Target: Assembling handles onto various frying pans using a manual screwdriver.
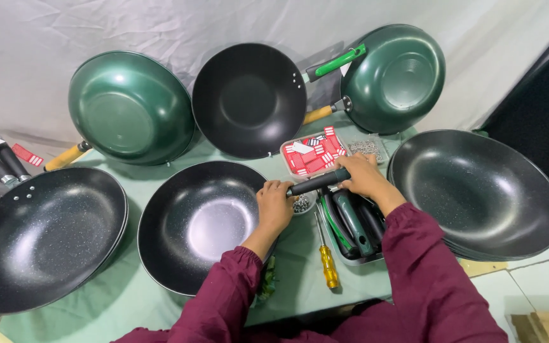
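A black speckled wok lies on the green cloth in front of me. My left hand grips its right rim where a black handle meets it. My right hand is closed around the outer end of that handle. A small dish of screws sits just under the handle. A yellow-handled screwdriver lies beside my left forearm. Below my right hand a tray holds several loose green and black handles.
A large black wok lies at left, another at right. Two green woks and a black one lean on the white backdrop. A tray of red and white tags and more screws sit behind my hands.
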